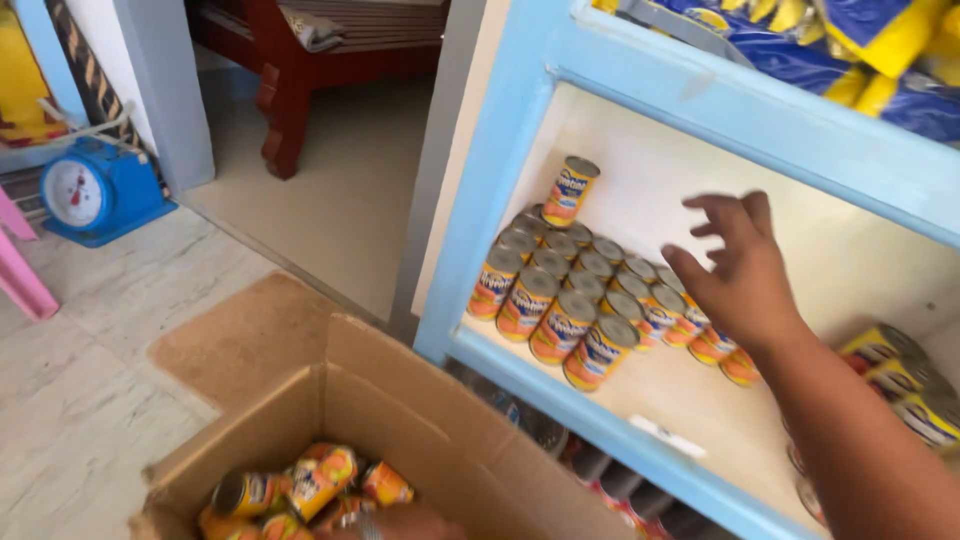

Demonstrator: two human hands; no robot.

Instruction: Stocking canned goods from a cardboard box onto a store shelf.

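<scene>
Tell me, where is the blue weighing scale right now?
The blue scale sits on the floor at the head view's far left, beside a grey wall corner, well left of the cardboard box.

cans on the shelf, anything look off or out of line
One can sits alone on top of the back row, a second layer of one, while the other cans stand in neat single-layer rows on the shelf. The right hand hovers open above them, holding nothing. Cans in the cardboard box lie jumbled.
</scene>
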